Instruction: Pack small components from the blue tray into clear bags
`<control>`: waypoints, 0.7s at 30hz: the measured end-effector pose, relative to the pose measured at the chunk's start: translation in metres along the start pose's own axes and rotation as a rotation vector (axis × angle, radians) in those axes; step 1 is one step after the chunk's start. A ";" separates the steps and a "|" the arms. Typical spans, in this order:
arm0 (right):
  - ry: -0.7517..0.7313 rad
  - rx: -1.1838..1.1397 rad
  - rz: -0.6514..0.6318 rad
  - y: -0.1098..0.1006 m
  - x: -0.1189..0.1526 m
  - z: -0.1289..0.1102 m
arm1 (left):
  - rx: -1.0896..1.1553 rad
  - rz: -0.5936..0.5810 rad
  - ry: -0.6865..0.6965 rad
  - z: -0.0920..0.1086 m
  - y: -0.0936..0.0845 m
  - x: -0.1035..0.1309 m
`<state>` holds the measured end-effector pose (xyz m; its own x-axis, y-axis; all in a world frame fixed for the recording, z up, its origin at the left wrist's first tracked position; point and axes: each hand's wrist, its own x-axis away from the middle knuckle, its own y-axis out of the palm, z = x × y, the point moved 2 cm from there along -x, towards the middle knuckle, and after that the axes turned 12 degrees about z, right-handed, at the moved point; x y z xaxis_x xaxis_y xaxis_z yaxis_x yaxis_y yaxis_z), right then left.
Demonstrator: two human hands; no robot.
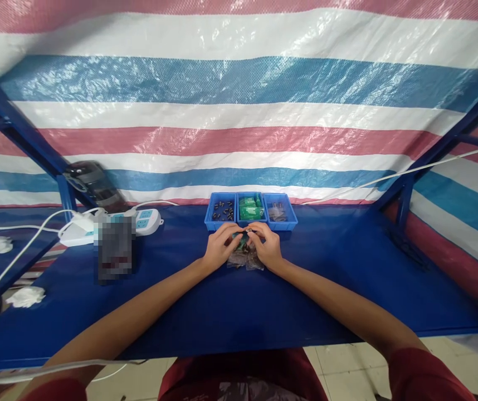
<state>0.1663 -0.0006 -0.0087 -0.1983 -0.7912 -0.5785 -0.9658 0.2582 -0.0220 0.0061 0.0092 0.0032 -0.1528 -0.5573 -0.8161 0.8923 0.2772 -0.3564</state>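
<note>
My left hand [221, 247] and my right hand [267, 246] meet in front of three blue bins, fingertips pinched close together. A small dark and shiny piece [248, 230] shows between the fingertips, too small to name. Under and between my hands lie several small clear plastic bags [245, 259] with bits inside, partly covered by my fingers. Just beyond, the left bin [214, 225] holds loose small dark metal parts. Green packets [250, 210] fill the middle bin. In the right bin [288, 225] are small greyish parts, some apparently bagged.
A white power strip [149, 221] with cables and a blurred dark object [116, 248] lie on the blue table [172, 317] at left. Crumpled white tissue [25, 297] is near the left edge. A dark bottle-like object [97, 184] leans by the blue frame.
</note>
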 end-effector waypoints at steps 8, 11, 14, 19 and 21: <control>0.062 0.022 -0.019 -0.001 0.002 0.006 | -0.025 0.001 0.065 0.002 0.001 -0.003; 0.058 0.031 -0.031 -0.002 0.003 0.007 | -0.009 0.009 0.051 0.003 0.001 -0.004; 0.052 0.055 -0.046 -0.002 0.003 0.007 | -0.004 0.008 0.043 0.004 0.002 -0.004; 0.030 0.074 -0.057 -0.002 0.002 0.004 | -0.006 -0.013 0.025 0.001 0.002 -0.003; 0.024 0.062 -0.054 -0.002 0.002 0.003 | -0.003 -0.039 0.003 0.000 0.003 -0.003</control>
<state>0.1684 -0.0010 -0.0122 -0.1510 -0.8177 -0.5554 -0.9633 0.2479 -0.1031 0.0090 0.0118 0.0047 -0.1888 -0.5652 -0.8031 0.8844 0.2576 -0.3892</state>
